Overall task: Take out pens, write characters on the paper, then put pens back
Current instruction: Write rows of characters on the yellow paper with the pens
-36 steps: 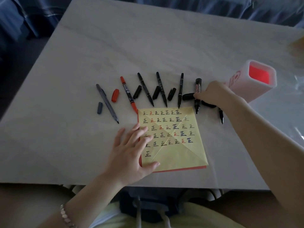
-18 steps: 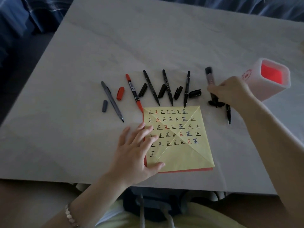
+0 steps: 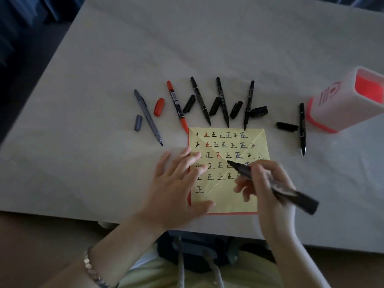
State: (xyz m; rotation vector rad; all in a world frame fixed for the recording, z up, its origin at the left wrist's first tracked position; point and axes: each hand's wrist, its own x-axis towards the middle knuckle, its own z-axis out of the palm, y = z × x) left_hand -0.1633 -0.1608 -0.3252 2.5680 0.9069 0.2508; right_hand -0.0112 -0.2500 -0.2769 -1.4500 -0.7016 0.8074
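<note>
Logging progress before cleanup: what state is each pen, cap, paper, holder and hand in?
Thick black marker: uncapped, gripped by right hand, tip over yellow paper.
Left hand: flat, pressing yellow paper.
Yellow paper: partly filled with characters.
Grey pen: uncapped, grey cap beside it.
Red pen: uncapped, red cap beside it.
Four thin black pens: uncapped, lying on table.
Five black caps: off, lying loose.
Pen holder: no pens sticking out.

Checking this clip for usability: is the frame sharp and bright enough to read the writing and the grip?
Head view: dim overall, yet characters on the yellow paper read clearly; the right hand and its black marker are motion-blurred, the left hand sharper.
</note>
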